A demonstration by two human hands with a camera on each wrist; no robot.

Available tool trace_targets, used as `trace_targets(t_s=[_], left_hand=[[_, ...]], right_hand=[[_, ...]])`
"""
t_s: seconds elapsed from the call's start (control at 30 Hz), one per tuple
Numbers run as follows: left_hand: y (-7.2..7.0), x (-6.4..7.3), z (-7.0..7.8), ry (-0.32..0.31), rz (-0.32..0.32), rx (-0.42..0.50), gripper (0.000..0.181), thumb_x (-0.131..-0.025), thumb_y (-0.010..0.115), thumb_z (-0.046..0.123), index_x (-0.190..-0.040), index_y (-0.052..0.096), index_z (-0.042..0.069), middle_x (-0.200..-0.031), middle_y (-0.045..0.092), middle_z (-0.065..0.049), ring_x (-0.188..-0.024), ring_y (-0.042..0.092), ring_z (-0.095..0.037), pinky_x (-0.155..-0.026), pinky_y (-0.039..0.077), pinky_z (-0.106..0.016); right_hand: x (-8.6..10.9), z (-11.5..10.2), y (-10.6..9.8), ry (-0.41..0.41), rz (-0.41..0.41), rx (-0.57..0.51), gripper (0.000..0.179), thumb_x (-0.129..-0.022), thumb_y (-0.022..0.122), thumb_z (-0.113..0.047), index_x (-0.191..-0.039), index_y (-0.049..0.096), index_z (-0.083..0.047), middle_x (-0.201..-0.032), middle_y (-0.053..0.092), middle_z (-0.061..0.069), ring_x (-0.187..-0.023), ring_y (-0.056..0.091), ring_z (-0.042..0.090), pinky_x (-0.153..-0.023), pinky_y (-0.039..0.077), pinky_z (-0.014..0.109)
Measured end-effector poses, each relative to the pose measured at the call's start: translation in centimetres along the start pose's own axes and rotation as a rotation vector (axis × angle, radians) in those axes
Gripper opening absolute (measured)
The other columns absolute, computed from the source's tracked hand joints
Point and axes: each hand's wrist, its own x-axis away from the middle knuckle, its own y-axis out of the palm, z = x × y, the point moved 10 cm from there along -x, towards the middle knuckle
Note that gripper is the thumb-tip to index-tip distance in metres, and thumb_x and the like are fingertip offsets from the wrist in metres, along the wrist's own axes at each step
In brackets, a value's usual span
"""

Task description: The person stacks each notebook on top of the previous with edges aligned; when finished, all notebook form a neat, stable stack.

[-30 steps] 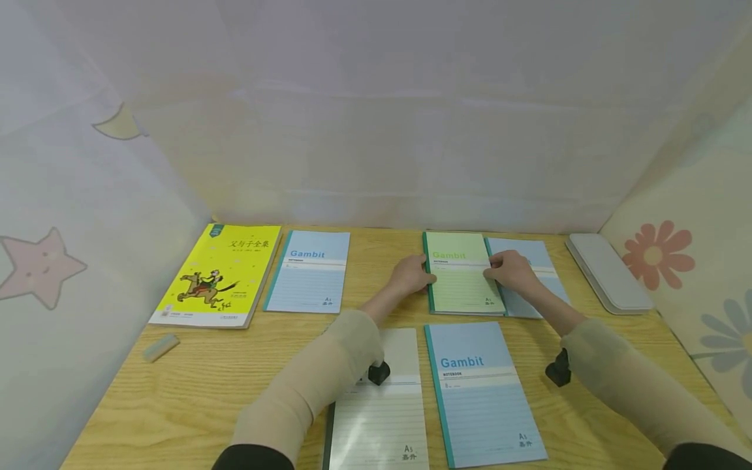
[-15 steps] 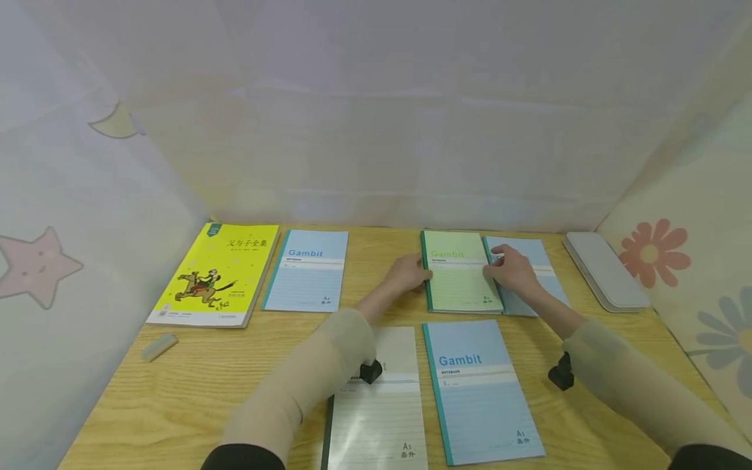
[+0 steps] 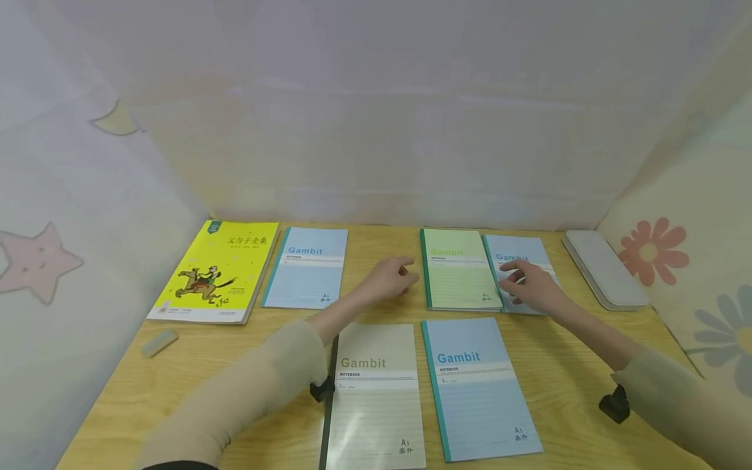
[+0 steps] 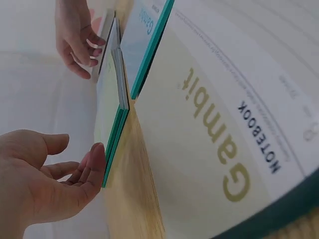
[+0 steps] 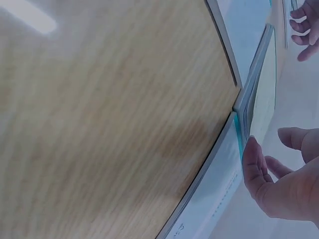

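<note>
A green-covered Gambit notebook (image 3: 461,277) lies at the back, right of centre. In the left wrist view two teal spines show at its edge, one above the other. My left hand (image 3: 389,279) is just left of it, fingers loosely bent and apart from the spine, holding nothing. Over the blue notebook (image 3: 517,245) to the green one's right hovers my right hand (image 3: 533,286), fingers relaxed with a gap between thumb and fingertips. It partly hides that blue cover. Nearer to me lie a grey notebook (image 3: 378,411) and a larger-looking blue notebook (image 3: 484,398).
Another blue notebook (image 3: 308,271) lies at the back left, beside a thick yellow book (image 3: 220,264). A small greyish block, perhaps an eraser (image 3: 160,343), is in front of that book. At the far right rests a flat white rounded object (image 3: 606,271). Cloth walls border the table.
Both hands have let go of the green notebook's edges. The left hand has drawn off to the left, the right hand to the right. The green notebook stays in place.
</note>
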Motion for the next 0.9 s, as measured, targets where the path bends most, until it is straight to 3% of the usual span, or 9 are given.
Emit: trace_targets(t_s=[0.17, 0.37, 0.53, 0.6, 0.73, 0.9], left_hand=[[0.6, 3.0, 0.4, 0.019, -0.068, -0.009, 0.050, -0.106, 0.056, 0.026, -0.152, 0.049, 0.007, -0.120, 0.070, -0.015, -0.094, 0.072, -0.032, -0.071, 0.058, -0.027], [2.7, 6.0, 0.4, 0.038, -0.143, 0.103, 0.049, -0.107, 0.055, 0.026, -0.151, 0.050, 0.005, -0.123, 0.068, -0.017, -0.092, 0.074, -0.029, -0.077, 0.065, -0.036], [4.5, 8.3, 0.5, -0.005, -0.191, 0.201, 0.052, -0.109, 0.052, 0.029, -0.154, 0.046, 0.004, -0.130, 0.067, -0.020, -0.089, 0.075, -0.027, -0.080, 0.064, -0.039], [5.2, 9.0, 0.4, -0.045, -0.198, 0.233, 0.054, -0.109, 0.052, 0.032, -0.155, 0.044, 0.005, -0.125, 0.070, -0.020, -0.088, 0.075, -0.026, -0.083, 0.064, -0.039], [6.2, 10.1, 0.4, -0.104, -0.202, 0.290, 0.060, -0.108, 0.051, 0.039, -0.157, 0.040, 0.005, -0.125, 0.072, -0.019, -0.092, 0.077, -0.027, -0.088, 0.063, -0.041], [6.9, 10.8, 0.7, -0.126, -0.206, 0.383, 0.065, -0.108, 0.049, 0.039, -0.159, 0.034, 0.001, -0.148, 0.058, -0.022, -0.104, 0.076, -0.033, -0.086, 0.064, -0.044]], right_hand=[[2.3, -0.3, 0.8, 0.014, -0.044, -0.028, 0.049, -0.104, 0.059, -0.020, -0.142, 0.048, 0.007, -0.106, 0.060, 0.017, -0.092, 0.068, 0.026, -0.074, 0.065, 0.035], [4.7, -0.6, 2.2, 0.021, -0.080, -0.089, 0.048, -0.103, 0.060, -0.017, -0.142, 0.046, 0.008, -0.106, 0.061, 0.018, -0.090, 0.070, 0.024, -0.073, 0.065, 0.034], [5.9, -0.7, 3.5, 0.028, -0.111, -0.132, 0.052, -0.103, 0.062, -0.021, -0.143, 0.044, 0.008, -0.115, 0.062, 0.022, -0.099, 0.071, 0.027, -0.074, 0.065, 0.033], [6.3, -0.8, 3.8, 0.038, -0.116, -0.144, 0.053, -0.104, 0.062, -0.021, -0.143, 0.043, 0.009, -0.120, 0.061, 0.026, -0.105, 0.070, 0.031, -0.075, 0.065, 0.034], [7.3, -1.0, 4.2, 0.097, -0.125, -0.180, 0.057, -0.103, 0.061, -0.021, -0.146, 0.040, 0.009, -0.129, 0.057, 0.030, -0.115, 0.066, 0.038, -0.077, 0.066, 0.036], [8.5, -1.0, 4.9, 0.192, -0.168, -0.245, 0.066, -0.103, 0.062, -0.022, -0.152, 0.032, 0.010, -0.139, 0.049, 0.034, -0.126, 0.058, 0.046, -0.080, 0.066, 0.039]])
